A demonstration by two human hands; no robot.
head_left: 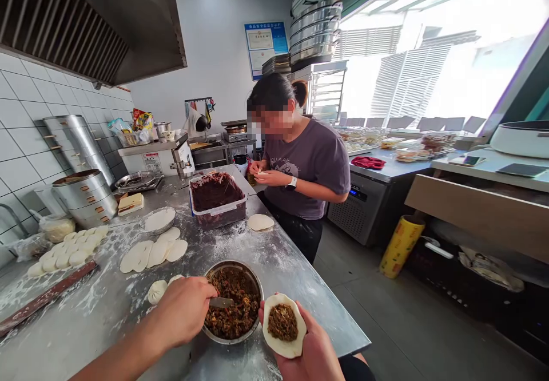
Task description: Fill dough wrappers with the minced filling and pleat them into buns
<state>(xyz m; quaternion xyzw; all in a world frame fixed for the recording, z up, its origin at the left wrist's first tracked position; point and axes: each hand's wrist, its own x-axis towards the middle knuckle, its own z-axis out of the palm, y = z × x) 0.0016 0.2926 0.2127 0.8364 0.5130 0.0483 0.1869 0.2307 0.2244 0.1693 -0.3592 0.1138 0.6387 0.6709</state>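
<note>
My left hand (182,312) is closed round the handle of a filling spatula, and its flat metal blade (222,302) rests in a steel bowl (256,278). Dark brown chopped filling (234,318) lies in that bowl. On my right hand (315,349), palm up, sits a round dough wrapper (285,349) with a mound of filling (283,322) in its middle. My right fingers and thumb curl up around the wrapper's edges. Beside my left hand stands a pleated bun (156,292), with another pale piece partly hidden behind the hand.
Flat dough rounds (158,252) lie beyond the bowl, with dough pieces (71,249) and a rolling pin (47,298) at left. A plastic tub (218,218) of dark paste stands further back. Across the table, a co-worker (304,158) handles a small piece of dough.
</note>
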